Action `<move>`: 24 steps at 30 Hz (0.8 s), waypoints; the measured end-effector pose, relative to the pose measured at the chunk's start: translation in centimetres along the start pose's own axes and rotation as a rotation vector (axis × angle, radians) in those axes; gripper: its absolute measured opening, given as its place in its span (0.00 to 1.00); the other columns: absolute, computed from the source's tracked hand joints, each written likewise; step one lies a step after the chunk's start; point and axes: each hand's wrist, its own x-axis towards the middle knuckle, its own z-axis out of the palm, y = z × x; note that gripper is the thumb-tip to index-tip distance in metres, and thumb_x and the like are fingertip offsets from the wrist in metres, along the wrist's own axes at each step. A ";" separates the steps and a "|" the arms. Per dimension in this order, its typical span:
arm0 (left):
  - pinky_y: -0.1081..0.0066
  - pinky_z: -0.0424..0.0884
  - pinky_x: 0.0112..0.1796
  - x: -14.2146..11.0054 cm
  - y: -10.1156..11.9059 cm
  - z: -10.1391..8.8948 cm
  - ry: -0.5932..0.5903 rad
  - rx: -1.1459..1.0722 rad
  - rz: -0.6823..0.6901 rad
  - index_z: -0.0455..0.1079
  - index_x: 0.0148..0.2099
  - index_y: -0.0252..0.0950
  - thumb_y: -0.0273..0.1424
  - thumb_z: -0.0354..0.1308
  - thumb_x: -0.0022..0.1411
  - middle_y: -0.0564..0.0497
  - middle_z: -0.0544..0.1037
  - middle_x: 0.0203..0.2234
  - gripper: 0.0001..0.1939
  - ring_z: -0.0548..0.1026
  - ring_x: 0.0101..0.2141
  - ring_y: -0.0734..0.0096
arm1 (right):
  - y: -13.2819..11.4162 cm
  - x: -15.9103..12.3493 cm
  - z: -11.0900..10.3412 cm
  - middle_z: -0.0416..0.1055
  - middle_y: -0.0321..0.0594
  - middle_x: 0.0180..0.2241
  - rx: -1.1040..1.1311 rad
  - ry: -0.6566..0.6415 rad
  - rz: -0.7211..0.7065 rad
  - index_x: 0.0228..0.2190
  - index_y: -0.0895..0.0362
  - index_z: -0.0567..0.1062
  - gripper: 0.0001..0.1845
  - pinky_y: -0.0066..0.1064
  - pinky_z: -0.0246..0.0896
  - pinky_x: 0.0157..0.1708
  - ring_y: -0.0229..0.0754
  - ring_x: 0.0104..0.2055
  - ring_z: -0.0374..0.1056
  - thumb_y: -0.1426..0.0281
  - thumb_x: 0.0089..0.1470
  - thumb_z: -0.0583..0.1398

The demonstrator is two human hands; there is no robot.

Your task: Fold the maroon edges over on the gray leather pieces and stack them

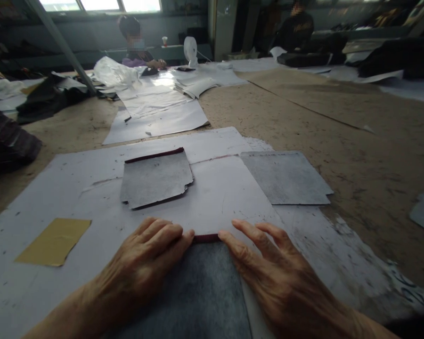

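Dark blue-grey flat panel (pixel 212 292) lies at six o'clock between the hands, a narrow dark-red strip (pixel 207 238) along its far edge. The step in hand looks like pressing or aligning that strip. The left hand (pixel 141 256) is loosely curled, one digit at the strip's left end; whether it pinches anything, I cannot tell. The right hand (pixel 272 268) is loosely spread, touching the right end, nothing visibly gripped. The next move seems to call for even pressure, keeping the edge straight, like the red-edged grey sheet (pixel 157 181) at eleven o'clock.
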 end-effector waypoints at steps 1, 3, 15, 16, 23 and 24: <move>0.66 0.65 0.36 -0.1 -0.1 0.0 -0.011 0.003 0.007 0.62 0.51 0.28 0.20 0.43 0.63 0.46 0.69 0.33 0.15 0.67 0.35 0.68 | 0.0 0.0 0.0 0.65 0.44 0.49 0.009 -0.017 -0.015 0.45 0.69 0.68 0.22 0.46 0.49 0.49 0.51 0.53 0.54 0.84 0.53 0.43; 0.66 0.66 0.37 -0.2 -0.2 0.0 -0.037 -0.001 0.021 0.61 0.52 0.28 0.21 0.43 0.64 0.45 0.69 0.33 0.15 0.67 0.35 0.68 | 0.1 0.2 0.1 0.66 0.44 0.48 0.028 -0.037 -0.032 0.47 0.71 0.66 0.23 0.47 0.47 0.51 0.51 0.53 0.55 0.85 0.52 0.42; 0.65 0.64 0.35 0.4 -0.1 0.3 -0.057 -0.006 0.010 0.62 0.49 0.28 0.21 0.41 0.64 0.47 0.70 0.32 0.13 0.66 0.33 0.69 | 2.3 1.1 -1.3 0.71 0.43 0.40 0.308 -0.021 0.044 0.41 0.63 0.72 0.17 0.37 0.58 0.48 0.43 0.46 0.63 0.80 0.52 0.49; 0.64 0.64 0.35 0.4 -0.1 0.3 -0.060 -0.011 0.010 0.62 0.49 0.27 0.21 0.41 0.64 0.47 0.70 0.32 0.13 0.66 0.33 0.69 | 2.7 1.1 -1.4 0.72 0.41 0.38 0.362 -0.006 0.126 0.37 0.60 0.74 0.14 0.34 0.61 0.45 0.42 0.44 0.65 0.79 0.53 0.51; 0.64 0.63 0.36 0.4 0.0 0.3 -0.074 -0.001 0.012 0.63 0.48 0.27 0.22 0.40 0.65 0.46 0.70 0.32 0.14 0.66 0.32 0.69 | 0.7 3.2 -0.2 0.70 0.45 0.36 0.202 0.200 0.208 0.35 0.62 0.75 0.12 0.36 0.65 0.38 0.43 0.38 0.65 0.80 0.52 0.53; 0.64 0.63 0.35 0.4 0.1 0.3 -0.074 -0.005 0.013 0.64 0.47 0.27 0.23 0.39 0.65 0.46 0.70 0.31 0.14 0.66 0.32 0.69 | -0.2 3.7 0.4 0.70 0.47 0.34 0.170 0.187 0.150 0.35 0.64 0.75 0.14 0.37 0.65 0.36 0.44 0.37 0.64 0.81 0.52 0.51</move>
